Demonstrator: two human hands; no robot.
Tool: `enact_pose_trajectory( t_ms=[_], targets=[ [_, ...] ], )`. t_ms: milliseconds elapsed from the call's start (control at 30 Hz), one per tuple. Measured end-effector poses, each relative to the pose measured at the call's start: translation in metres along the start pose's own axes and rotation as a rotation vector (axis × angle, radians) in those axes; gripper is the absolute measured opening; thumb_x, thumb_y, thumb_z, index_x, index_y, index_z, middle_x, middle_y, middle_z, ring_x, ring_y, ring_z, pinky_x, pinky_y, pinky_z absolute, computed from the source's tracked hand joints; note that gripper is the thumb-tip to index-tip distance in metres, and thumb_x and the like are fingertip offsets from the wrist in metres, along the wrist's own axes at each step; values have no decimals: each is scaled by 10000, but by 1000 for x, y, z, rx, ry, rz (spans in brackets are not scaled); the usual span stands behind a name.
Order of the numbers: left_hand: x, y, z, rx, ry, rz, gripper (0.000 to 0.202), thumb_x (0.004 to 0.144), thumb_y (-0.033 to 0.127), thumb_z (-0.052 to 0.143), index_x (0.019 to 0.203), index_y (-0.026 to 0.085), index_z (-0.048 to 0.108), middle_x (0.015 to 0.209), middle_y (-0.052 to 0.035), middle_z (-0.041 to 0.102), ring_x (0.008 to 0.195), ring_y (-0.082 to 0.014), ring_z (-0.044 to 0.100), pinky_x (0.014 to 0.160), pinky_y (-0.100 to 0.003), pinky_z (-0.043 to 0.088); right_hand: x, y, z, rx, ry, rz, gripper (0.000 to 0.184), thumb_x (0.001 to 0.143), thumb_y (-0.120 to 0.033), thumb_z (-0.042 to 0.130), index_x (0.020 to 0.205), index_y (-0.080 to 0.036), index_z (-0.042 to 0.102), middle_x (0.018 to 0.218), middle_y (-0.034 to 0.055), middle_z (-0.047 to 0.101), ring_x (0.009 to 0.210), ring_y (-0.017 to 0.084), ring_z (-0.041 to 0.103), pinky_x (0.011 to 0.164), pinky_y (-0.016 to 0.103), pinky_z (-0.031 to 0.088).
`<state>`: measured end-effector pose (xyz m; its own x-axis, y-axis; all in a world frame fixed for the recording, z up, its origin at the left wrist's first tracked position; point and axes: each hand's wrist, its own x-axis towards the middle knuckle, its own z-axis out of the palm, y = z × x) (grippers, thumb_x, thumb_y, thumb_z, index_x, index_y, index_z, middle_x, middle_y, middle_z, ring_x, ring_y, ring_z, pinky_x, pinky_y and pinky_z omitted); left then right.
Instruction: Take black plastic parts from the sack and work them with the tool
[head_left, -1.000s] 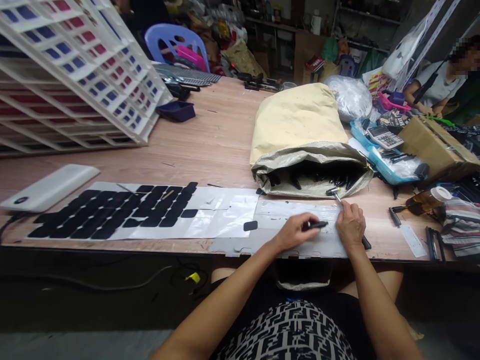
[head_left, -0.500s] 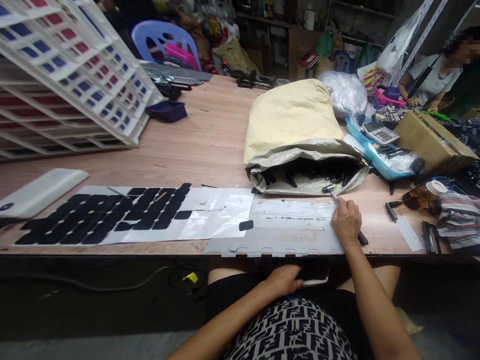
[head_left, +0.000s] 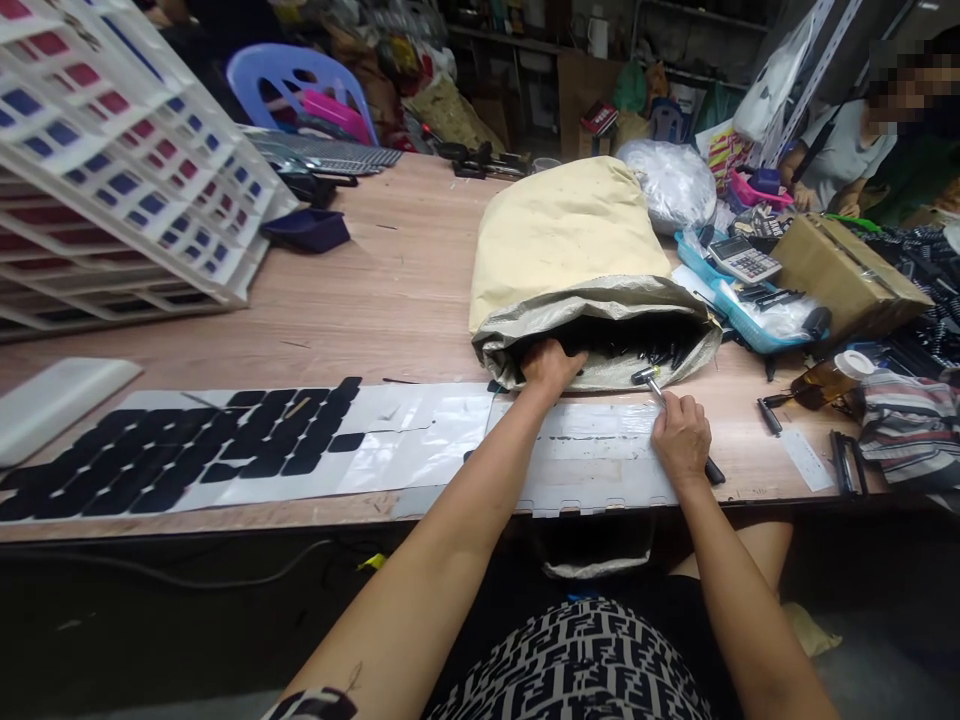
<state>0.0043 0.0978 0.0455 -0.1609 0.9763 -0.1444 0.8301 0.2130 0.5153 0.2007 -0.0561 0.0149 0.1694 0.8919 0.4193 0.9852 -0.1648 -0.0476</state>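
Note:
My left hand (head_left: 553, 368) reaches into the left part of the mouth of a cream woven sack (head_left: 570, 230). Its thumb is spread, and the other fingers are partly hidden in the dark opening. Small black pieces (head_left: 660, 350) lie inside the sack. My right hand (head_left: 682, 438) is closed around a small hammer (head_left: 655, 384), whose metal head points at the sack's lip and whose black handle end sticks out below. Beneath the hands is a clear-covered grey-white sheet (head_left: 592, 480) at the table's front edge.
A white paper with rows of black rounded pads (head_left: 150, 455) lies to the left, by a white plastic crate (head_left: 150, 180). On the right are a blue basket (head_left: 772, 335), a calculator (head_left: 744, 260), a cardboard box (head_left: 847, 270) and a brown bottle (head_left: 829, 378). A person (head_left: 840, 150) sits beyond.
My left hand has risen from below the table edge and moved forward into the sack's mouth. The right hand still holds the hammer in about the same spot. The view has shifted slightly.

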Motion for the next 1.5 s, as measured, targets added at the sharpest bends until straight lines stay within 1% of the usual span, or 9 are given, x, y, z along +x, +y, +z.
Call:
enact_pose_trajectory(
  t_ms=[167, 267, 333, 400, 567, 733, 900, 1300, 1500],
  targets=[
    [-16, -15, -9, -32, 21, 61, 280, 813, 343, 636, 1004, 149, 701, 983, -162, 722, 971, -336, 674, 785, -388, 497, -1, -1, -2, 13, -10, 9, 344, 928, -171, 438, 1229, -183, 604, 969, 96, 558, 893, 237, 460, 715, 331, 336],
    [-48, -27, -14, -157, 26, 349, 215, 831, 327, 630, 991, 195, 688, 885, -61, 700, 837, -235, 650, 726, -323, 475, -1, -1, -1, 20, -5, 11, 343, 923, -170, 445, 1224, -190, 607, 972, 97, 557, 892, 238, 458, 719, 333, 342],
    [-69, -35, -6, -214, -75, 581, 178, 827, 314, 653, 966, 209, 690, 894, -29, 676, 807, -193, 615, 711, -299, 459, 0, 0, -1, 25, 2, 15, 336, 931, -175, 443, 1220, -195, 611, 973, 96, 562, 893, 237, 462, 722, 333, 340],
    [-84, -42, 9, -219, -145, 705, 151, 817, 298, 678, 941, 215, 703, 890, -20, 653, 836, -191, 589, 754, -309, 451, 1, 0, 0, 33, 10, 21, 325, 945, -191, 443, 1217, -198, 620, 968, 95, 573, 890, 233, 470, 723, 329, 340],
    [-87, -52, 37, -249, -155, 670, 166, 804, 307, 717, 951, 230, 731, 865, -9, 628, 873, -199, 555, 829, -339, 426, 1, 3, -7, 128, -17, 50, 347, 941, -174, 456, 1232, -211, 642, 965, 85, 615, 889, 221, 520, 739, 316, 385],
    [-82, -52, 36, -270, -165, 665, 166, 798, 317, 736, 940, 231, 747, 859, -3, 622, 866, -195, 551, 826, -346, 408, -23, 0, -33, 468, -40, 117, 335, 944, -250, 471, 1217, -234, 665, 1038, 69, 673, 927, 210, 609, 798, 321, 474],
    [-83, -52, 36, -267, -156, 676, 168, 804, 325, 736, 945, 234, 754, 850, -4, 616, 863, -196, 538, 811, -346, 393, -46, -10, -56, 772, -93, 47, 317, 963, -287, 477, 1202, -214, 672, 1135, 86, 702, 1051, 210, 649, 929, 353, 516],
    [-84, -50, 32, -291, -172, 683, 151, 804, 306, 734, 942, 250, 757, 831, 2, 599, 845, -184, 519, 790, -324, 390, -50, -22, -54, 784, -128, -13, 307, 973, -273, 477, 1206, -226, 671, 1145, 84, 702, 1082, 206, 651, 958, 355, 512],
    [-82, -50, 33, -261, -173, 692, 110, 800, 302, 737, 883, 232, 751, 854, -7, 615, 862, -190, 530, 798, -323, 395, -47, -23, -43, 743, -169, -56, 307, 965, -269, 478, 1197, -222, 673, 1073, 68, 706, 968, 190, 655, 893, 332, 510]
  ],
)
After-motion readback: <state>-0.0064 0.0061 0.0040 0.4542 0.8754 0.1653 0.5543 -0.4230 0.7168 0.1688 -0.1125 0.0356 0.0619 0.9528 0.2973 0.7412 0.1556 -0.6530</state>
